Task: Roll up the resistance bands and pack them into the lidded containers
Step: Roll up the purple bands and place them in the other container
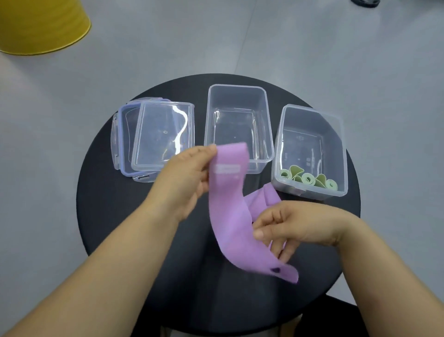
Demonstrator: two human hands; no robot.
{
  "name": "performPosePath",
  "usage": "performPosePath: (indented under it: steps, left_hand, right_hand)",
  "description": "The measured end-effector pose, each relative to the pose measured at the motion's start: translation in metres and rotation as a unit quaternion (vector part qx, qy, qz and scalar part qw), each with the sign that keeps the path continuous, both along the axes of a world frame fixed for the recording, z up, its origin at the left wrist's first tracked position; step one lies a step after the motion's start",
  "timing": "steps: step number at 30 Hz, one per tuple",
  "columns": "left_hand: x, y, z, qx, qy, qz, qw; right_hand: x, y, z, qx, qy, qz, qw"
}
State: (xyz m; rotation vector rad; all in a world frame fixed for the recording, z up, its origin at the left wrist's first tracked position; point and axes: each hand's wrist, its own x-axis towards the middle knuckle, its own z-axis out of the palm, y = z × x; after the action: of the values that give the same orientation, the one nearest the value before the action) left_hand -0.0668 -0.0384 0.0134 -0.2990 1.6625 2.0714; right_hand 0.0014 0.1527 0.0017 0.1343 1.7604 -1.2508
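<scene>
A purple resistance band (227,216) hangs unrolled above the round black table (120,216). My left hand (185,178) pinches its upper end, near a white label. My right hand (293,223) grips the band lower down, and its loose tail drops below my fingers. A clear open container (240,96) stands at the back centre with nothing in it. To its right another clear container (312,115) holds rolled green bands (310,179) at its near end. On the left lie stacked clear lids (153,134) with bluish seals.
A yellow round object (40,24) stands on the grey floor at the far left. Something dark (365,3) shows at the top right edge. The table's near part below my hands is bare black surface.
</scene>
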Motion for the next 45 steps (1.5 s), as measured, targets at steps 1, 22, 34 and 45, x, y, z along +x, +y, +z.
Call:
performPosePath:
  steps: [1, 22, 34, 45]
  left_hand:
    - [0.006, 0.005, -0.001, -0.009, 0.003, -0.035, 0.999]
    - [0.023, 0.028, -0.008, -0.101, 0.107, -0.05, 0.988]
    - [0.016, 0.024, -0.009, -0.104, 0.167, -0.057, 0.979]
    - [0.009, 0.025, 0.007, -0.137, 0.244, -0.082, 0.957]
  right_hand:
    - [0.001, 0.001, 0.002, 0.028, 0.005, 0.013, 1.0]
    - [-0.017, -0.011, 0.006, -0.054, 0.27, -0.394, 0.877]
    - [-0.022, -0.013, 0.008, -0.055, 0.302, -0.356, 0.883]
    - [-0.03, -0.01, 0.021, -0.092, 0.292, -0.367, 0.878]
